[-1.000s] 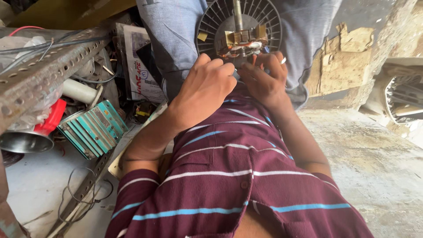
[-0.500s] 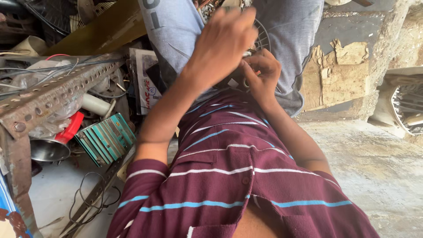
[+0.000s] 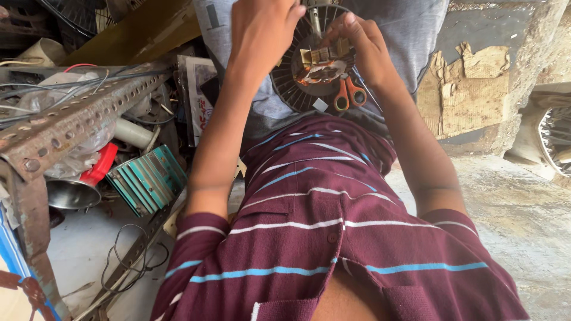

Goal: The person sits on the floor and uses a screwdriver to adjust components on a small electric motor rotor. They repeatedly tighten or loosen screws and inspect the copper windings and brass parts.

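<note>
- The left hand is curled over the upper left rim of a round black slotted motor housing that rests on the person's lap, at twelve o'clock in the view; its fingers grasp the edge near the metal shaft
- The right hand is pinched at the housing's upper right, fingertips closed on something small by the copper winding; what they hold I cannot tell
- Orange-handled scissors lie on the housing at its five o'clock, just under the right hand, untouched
- Judged step: working on the winding or its leads while steadying the housing; the next move calls for a firm left grip and fine finger work close to the shaft
- A printed white card with red marks stands at the housing's nine o'clock
- A teal ribbed block lies at eight o'clock, beside a red cap and a perforated rusty angle bar
- Torn brown cardboard clings to the wall at three o'clock
</note>
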